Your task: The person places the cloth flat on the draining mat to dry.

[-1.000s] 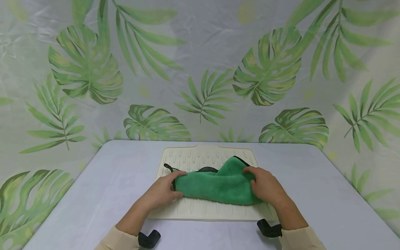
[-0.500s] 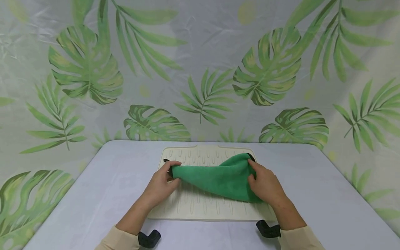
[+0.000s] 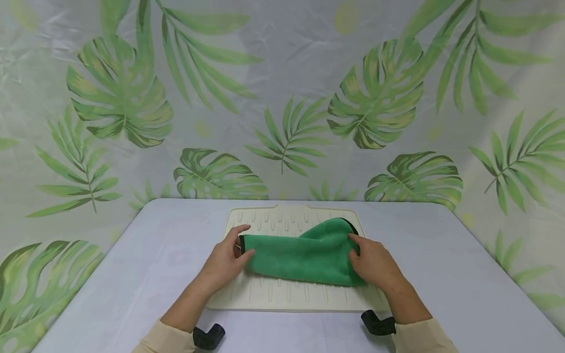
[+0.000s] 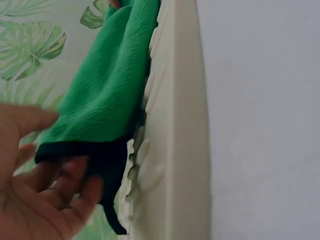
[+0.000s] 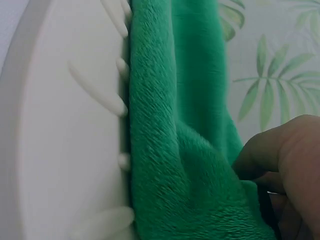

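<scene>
A folded green plush towel (image 3: 300, 260) with black edging lies lengthwise over a cream ridged drainboard (image 3: 282, 297). My left hand (image 3: 227, 257) is at its left end, thumb near the front face and index finger lifted off the cloth. In the left wrist view, relaxed fingers (image 4: 65, 190) spread beside the black hem, and a dark hanging loop (image 4: 114, 218) dangles below. My right hand (image 3: 375, 260) pinches the right end, where a rounded flap with black edging rises. The right wrist view shows that hand's fingers (image 5: 265, 155) at the towel's black edge, partly out of frame.
The board rests on a white-covered table (image 3: 115, 289) before a leaf-print backdrop (image 3: 282, 98). A black curved fitting (image 3: 209, 337) sits at the left wrist, and a similar black fitting (image 3: 377, 323) at the right.
My left hand first raised the towel's left end, then loosened on it, and that end has dropped slightly. The right-hand flap rose, then settled a little. My right hand stayed nearly in place.
</scene>
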### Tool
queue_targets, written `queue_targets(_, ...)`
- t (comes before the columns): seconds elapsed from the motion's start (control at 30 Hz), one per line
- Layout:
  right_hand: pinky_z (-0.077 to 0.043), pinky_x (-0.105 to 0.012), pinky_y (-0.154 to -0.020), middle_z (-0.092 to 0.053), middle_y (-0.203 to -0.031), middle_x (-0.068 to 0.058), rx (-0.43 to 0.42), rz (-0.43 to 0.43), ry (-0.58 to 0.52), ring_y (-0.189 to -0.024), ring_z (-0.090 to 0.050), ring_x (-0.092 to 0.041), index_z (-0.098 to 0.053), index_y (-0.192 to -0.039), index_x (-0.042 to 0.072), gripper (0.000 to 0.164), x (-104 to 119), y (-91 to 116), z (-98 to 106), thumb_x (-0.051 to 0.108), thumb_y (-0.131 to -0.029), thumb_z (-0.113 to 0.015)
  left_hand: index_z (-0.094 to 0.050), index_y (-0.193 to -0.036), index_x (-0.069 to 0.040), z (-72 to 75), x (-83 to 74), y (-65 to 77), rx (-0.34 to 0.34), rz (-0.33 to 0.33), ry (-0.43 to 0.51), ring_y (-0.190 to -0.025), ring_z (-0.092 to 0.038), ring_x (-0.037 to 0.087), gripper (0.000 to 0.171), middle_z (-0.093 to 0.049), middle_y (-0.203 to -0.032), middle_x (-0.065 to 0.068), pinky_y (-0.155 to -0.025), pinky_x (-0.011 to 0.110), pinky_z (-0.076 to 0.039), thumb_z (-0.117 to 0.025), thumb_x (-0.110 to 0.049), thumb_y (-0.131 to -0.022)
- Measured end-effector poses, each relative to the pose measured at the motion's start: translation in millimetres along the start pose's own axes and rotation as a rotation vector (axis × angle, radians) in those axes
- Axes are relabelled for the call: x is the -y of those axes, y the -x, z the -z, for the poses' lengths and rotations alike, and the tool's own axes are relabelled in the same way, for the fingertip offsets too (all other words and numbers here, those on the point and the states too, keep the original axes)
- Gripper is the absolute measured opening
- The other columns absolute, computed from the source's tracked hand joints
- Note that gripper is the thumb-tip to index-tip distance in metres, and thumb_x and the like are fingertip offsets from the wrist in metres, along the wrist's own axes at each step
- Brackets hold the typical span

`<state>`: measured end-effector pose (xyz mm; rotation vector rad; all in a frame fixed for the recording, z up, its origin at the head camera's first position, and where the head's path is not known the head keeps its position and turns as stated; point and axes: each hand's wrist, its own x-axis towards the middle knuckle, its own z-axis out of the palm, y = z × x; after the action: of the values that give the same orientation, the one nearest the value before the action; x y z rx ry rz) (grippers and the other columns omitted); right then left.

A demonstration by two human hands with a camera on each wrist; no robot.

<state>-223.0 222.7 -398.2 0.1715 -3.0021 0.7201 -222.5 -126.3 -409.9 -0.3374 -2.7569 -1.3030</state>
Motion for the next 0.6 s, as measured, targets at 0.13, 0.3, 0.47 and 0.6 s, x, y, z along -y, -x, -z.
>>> queue_targets(0.13, -0.039, -0.032, -0.057, -0.067, -0.076, -0.012, -0.019, 0.004, 0.009, -0.055, -0.043, -0.016, -0.062, -0.137, 0.0, 0.041, -1.5, 1.3, 2.3, 0.014, -0.1, -0.051, -0.04, -0.156, -0.034, -1.2, 1.2, 3.3, 0.182, -0.003, -0.062, -0.129, -0.06, 0.031, 0.078, -0.062, -0.141, 0.012, -0.102, 0.053, -0.052, -0.081, -0.026, -0.089)
queue_targets(0.3, -0.051, -0.039, -0.067, -0.075, -0.091, -0.012, -0.054, 0.032, 0.042, -0.069, -0.058, -0.017, -0.072, -0.119, 0.004, 0.027, -4.0, 1.0, 2.5, 0.017, -0.1, -0.06, -0.04, -0.156, -0.036, -3.7, -0.2, 4.8, 0.237, -0.033, -0.14, -0.129, -0.059, 0.027, 0.079, -0.062, -0.143, 0.012, -0.104, 0.052, -0.051, -0.078, -0.015, -0.09)
queue_targets(0.47, -0.047, -0.034, -0.064, -0.065, -0.071, -0.003, -0.046, 0.031, 0.016, -0.066, -0.053, -0.017, -0.072, -0.114, 0.006, 0.021, -5.8, 0.4, 4.2, 0.017, -0.098, -0.064, -0.042, -0.155, -0.032, -3.2, -0.6, 3.2, 0.104, -0.041, -0.078, -0.121, -0.063, 0.02, 0.073, -0.061, -0.144, 0.011, -0.096, 0.041, -0.054, -0.072, -0.008, -0.094)
queue_targets(0.6, -0.053, -0.04, -0.071, -0.075, -0.095, -0.014, -0.058, 0.046, 0.003, -0.075, -0.061, -0.02, -0.071, -0.115, 0.006, 0.02, -6.8, 0.9, 5.8, 0.013, -0.097, -0.065, -0.041, -0.156, -0.025, -1.9, 0.4, 1.4, 0.031, -0.084, -0.028, -0.114, -0.065, 0.019, 0.07, -0.058, -0.146, 0.011, -0.089, 0.034, -0.056, -0.071, -0.008, -0.095)
